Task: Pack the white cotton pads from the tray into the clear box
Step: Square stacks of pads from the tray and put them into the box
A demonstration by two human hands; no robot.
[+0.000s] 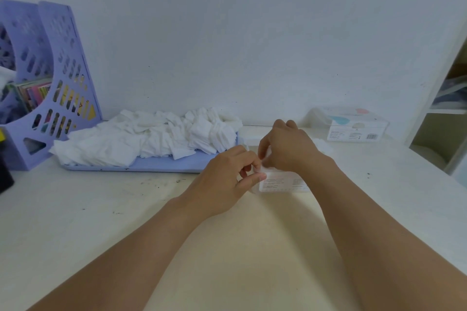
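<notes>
White cotton pads (151, 139) lay heaped on a lilac tray (164, 165).
Both hands pinched the clear box (283, 183) just right of it: left hand (227, 177) at its corner, right hand (285, 149) on top.

Looks like a home desk or study corner. Pale scuffed tabletop (75, 209) pushed against a plain white wall (227, 33). Purple file rack (50, 83) at the wall's left end, holding colourful books or folders. White shelf unit (444, 113) at the wall's right end, blurred items inside. Purple tray (164, 165) heaped with pads (151, 137) sits by the rack.
</notes>
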